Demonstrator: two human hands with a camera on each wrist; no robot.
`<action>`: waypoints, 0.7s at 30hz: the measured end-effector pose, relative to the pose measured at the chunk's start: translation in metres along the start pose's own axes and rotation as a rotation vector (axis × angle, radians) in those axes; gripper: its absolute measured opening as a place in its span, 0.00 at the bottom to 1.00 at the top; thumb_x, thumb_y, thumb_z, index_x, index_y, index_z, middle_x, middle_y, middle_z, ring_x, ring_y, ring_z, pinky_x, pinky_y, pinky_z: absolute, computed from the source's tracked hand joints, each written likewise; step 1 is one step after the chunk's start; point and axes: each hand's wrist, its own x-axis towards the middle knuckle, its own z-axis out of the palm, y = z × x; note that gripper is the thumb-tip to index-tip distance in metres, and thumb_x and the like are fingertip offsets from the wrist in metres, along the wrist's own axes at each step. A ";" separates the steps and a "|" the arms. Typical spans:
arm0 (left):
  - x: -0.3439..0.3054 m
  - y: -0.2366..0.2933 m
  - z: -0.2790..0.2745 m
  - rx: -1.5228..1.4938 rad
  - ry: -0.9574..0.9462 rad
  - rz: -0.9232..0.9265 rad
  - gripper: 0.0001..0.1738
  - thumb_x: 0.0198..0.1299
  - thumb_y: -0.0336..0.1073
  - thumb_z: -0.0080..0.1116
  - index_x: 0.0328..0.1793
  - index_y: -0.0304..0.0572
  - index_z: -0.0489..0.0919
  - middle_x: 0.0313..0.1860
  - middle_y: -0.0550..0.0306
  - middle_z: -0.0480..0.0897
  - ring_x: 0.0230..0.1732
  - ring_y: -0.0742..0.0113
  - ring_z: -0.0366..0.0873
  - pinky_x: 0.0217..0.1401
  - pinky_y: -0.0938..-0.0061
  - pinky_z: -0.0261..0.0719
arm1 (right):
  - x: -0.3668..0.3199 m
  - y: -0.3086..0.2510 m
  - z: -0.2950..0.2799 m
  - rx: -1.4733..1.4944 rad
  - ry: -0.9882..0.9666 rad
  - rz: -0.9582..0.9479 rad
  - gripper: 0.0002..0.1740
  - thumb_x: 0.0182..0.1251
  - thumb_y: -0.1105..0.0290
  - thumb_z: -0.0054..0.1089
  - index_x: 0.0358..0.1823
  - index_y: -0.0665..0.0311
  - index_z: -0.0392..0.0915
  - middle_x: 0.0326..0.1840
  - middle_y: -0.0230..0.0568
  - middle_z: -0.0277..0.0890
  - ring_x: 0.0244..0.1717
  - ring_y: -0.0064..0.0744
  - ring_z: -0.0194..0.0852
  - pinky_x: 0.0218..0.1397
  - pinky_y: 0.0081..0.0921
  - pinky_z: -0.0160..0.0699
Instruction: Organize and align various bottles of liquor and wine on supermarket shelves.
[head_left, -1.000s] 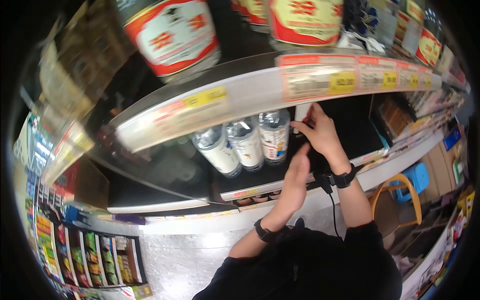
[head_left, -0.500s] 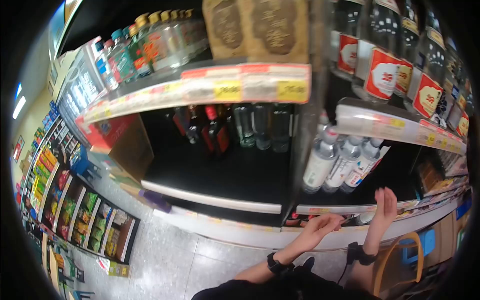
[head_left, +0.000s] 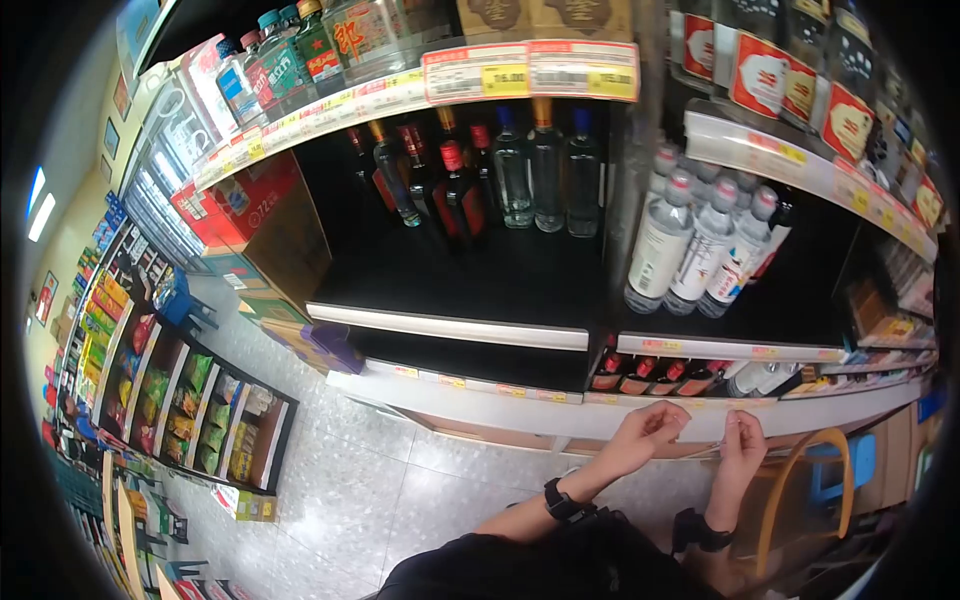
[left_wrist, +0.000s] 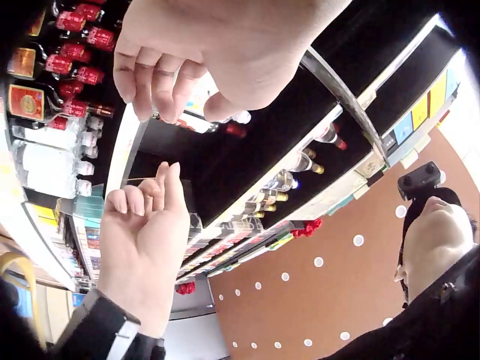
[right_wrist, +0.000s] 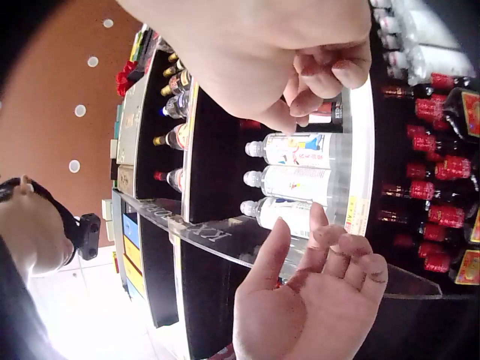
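Observation:
My left hand (head_left: pixel 648 440) and right hand (head_left: pixel 740 445) hover a short way apart in front of the low shelf, fingers loosely bent, with nothing visible in either. In the right wrist view the left palm (right_wrist: pixel 311 315) faces up with its fingers half curled. The left wrist view shows the right hand (left_wrist: pixel 146 232) in a similar loose curl. Behind them, clear bottles (head_left: pixel 660 245) with white labels and pinkish caps stand upright in a front row of three, more behind. A dark bottle (head_left: pixel 780 235) stands beside them, partly hidden.
Red-capped bottles (head_left: pixel 640 375) line the shelf below. Dark and clear bottles (head_left: pixel 515 180) stand further back in the left bay, past a divider. Price strips (head_left: pixel 770 150) edge the upper shelf. A chair (head_left: pixel 810 490) is at the right, and a snack rack (head_left: pixel 190 410) at the left.
Both hands have drawn back and down, away from the shelf beside the clear bottles. The head view has swung left and backed off, bringing the left bay into sight.

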 end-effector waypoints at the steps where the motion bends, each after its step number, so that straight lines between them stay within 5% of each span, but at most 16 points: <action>1: -0.004 -0.006 0.001 0.007 0.014 -0.016 0.14 0.77 0.38 0.56 0.55 0.34 0.80 0.39 0.65 0.80 0.39 0.78 0.75 0.46 0.79 0.75 | -0.007 0.006 -0.009 0.027 0.020 0.018 0.06 0.74 0.72 0.65 0.43 0.67 0.80 0.28 0.19 0.68 0.29 0.08 0.57 0.31 0.12 0.53; 12: -0.071 -0.010 -0.005 0.178 0.209 -0.058 0.13 0.75 0.38 0.54 0.54 0.38 0.83 0.37 0.64 0.82 0.39 0.76 0.77 0.45 0.78 0.72 | -0.062 0.006 -0.032 0.018 0.080 0.139 0.07 0.75 0.66 0.64 0.41 0.61 0.81 0.28 0.17 0.67 0.26 0.07 0.52 0.25 0.14 0.45; 21: -0.100 0.047 -0.085 0.104 0.510 0.078 0.10 0.73 0.33 0.55 0.50 0.34 0.83 0.30 0.65 0.80 0.36 0.77 0.77 0.44 0.79 0.72 | -0.067 -0.007 0.081 0.066 -0.235 0.100 0.05 0.71 0.76 0.66 0.45 0.69 0.81 0.35 0.25 0.77 0.35 0.11 0.70 0.40 0.12 0.68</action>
